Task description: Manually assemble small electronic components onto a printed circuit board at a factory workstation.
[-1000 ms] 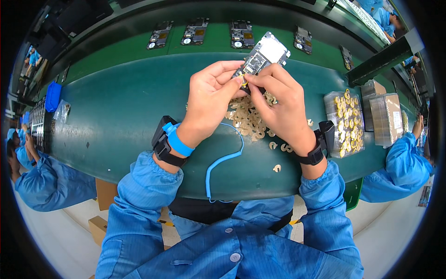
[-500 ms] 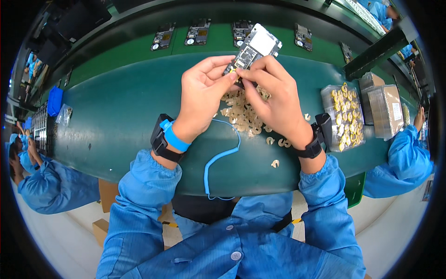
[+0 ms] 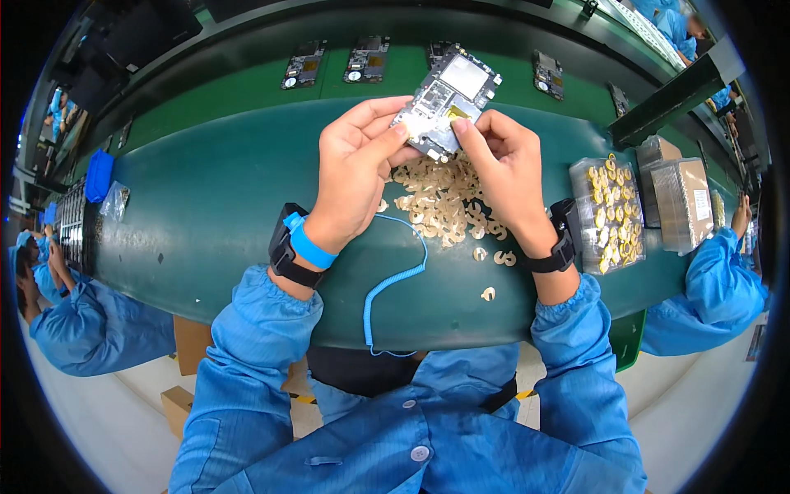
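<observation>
Above the table, both hands hold a black circuit board (image 3: 431,100) with silver shield plates, its far end tilted to the right. My left hand (image 3: 352,171) is closed on the board's left edge, thumb on its face. At the right edge my right hand (image 3: 512,169) grips it, the thumb pressing beside a yellow patch (image 3: 456,113); the fingers behind are partly hidden. Beneath the board lies a heap of small, pale, notched ring-shaped pieces (image 3: 440,202), several of them loose near my right wrist. A blue strap with a coiled cord (image 3: 387,284) rings my left wrist.
Across the far side runs a green belt (image 3: 239,95) carrying more circuit boards (image 3: 366,62). To the right stand a clear tray (image 3: 581,226) of yellow ring pieces, clear boxes (image 3: 685,202) and a dark post (image 3: 671,103). Co-workers in blue sit at both sides.
My right hand has moved from the board's lower left end to its right edge. The board has turned its face more toward me. Boards on the belt have shifted right.
</observation>
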### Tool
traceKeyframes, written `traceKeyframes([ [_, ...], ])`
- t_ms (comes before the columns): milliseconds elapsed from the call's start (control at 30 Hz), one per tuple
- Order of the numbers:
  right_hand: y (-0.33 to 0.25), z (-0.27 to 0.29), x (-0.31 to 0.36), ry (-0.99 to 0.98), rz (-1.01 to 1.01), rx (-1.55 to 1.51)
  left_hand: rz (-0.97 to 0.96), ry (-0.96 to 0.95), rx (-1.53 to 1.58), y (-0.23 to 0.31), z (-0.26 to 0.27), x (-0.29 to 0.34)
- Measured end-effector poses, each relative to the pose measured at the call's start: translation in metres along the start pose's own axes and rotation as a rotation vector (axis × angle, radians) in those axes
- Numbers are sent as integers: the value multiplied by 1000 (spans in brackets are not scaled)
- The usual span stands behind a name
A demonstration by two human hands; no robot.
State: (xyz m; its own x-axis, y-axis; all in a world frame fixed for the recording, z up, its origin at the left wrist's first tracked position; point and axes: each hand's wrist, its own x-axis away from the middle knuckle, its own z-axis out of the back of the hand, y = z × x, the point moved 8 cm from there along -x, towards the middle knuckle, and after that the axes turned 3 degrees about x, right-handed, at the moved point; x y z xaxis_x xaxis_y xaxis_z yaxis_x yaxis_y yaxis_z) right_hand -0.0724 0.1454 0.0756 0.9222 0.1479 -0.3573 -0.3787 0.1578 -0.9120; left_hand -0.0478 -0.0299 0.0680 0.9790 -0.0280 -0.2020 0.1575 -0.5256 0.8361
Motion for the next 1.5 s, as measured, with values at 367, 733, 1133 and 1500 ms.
traceKeyframes([
  [367,3,6,3,21,44,-37,23,-16,-24,-12,1,-5],
  [733,20,10,0,0,-40,-98,27,-33,-111,-25,0,-14],
  [1133,78,53,-24,154,-195,-61,65,42,-178,-61,27,-22],
  [1500,130,163,-137,289,-179,865,55,29,-208,-53,21,-20],
])
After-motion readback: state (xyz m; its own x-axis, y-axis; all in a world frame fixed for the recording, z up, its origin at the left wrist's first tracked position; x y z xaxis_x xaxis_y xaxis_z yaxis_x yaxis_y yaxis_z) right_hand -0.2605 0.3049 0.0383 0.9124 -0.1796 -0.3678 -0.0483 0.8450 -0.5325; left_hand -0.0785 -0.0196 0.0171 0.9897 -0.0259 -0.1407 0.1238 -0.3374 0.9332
